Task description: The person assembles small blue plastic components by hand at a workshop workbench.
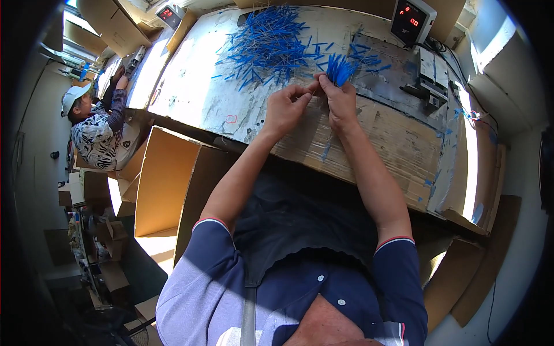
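My right hand (340,105) is closed around a bundle of thin blue sticks (339,68), their blue ends fanning up past the thumb. Beside it, my left hand (285,111) is pinched closed, its fingertips close to the right fingers. Whatever lies in that pinch is too small to make out. Just beyond both hands, a large loose pile of blue sticks with thin pale wire-like ends (266,49) spreads over the worn white tabletop (199,75). More blue sticks (369,59) are scattered to the right of the bundle.
Cardboard (386,135) covers the table's near edge. At the right stand a metal device (430,83), a box with a red digital display (411,23) and loose cables. An open carton (167,179) is left of me. Another person (101,130) works at the far left.
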`<state>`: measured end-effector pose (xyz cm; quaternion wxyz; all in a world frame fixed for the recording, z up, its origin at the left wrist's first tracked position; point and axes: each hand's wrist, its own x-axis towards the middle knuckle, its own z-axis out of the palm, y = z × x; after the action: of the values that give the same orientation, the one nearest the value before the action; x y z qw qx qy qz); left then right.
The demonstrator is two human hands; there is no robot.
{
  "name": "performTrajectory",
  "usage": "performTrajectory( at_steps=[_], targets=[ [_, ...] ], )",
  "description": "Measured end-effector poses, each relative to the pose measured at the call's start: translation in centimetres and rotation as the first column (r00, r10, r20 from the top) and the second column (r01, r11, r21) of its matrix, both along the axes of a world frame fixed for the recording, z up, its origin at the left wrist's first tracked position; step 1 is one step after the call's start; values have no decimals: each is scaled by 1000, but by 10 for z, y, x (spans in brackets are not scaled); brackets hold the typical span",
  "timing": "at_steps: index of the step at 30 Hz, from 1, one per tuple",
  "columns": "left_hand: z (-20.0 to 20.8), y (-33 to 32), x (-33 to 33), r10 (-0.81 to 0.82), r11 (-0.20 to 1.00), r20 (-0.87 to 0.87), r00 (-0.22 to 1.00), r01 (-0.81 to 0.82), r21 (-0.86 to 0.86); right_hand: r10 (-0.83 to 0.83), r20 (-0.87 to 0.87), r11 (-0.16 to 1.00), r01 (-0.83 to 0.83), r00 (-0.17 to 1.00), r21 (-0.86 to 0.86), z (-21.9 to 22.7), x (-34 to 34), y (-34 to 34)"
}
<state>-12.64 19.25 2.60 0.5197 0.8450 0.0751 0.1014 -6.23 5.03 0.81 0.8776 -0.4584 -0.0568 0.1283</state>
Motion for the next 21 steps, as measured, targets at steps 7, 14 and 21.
performTrajectory(
  at_steps=[7, 14, 21],
  targets=[
    [15, 70, 43, 105, 820, 308, 946, -257, 512, -87, -99, 996, 86, 991, -11, 3, 6, -1],
    [12, 71, 63, -106, 629, 191, 976, -83, 773, -54, -103, 996, 46, 993, -81, 7, 4, -3],
    [15, 69, 58, -115, 807, 489, 865, -205, 553, -34, -88, 997, 27, 995, -78, 3, 4, -2]
  ],
)
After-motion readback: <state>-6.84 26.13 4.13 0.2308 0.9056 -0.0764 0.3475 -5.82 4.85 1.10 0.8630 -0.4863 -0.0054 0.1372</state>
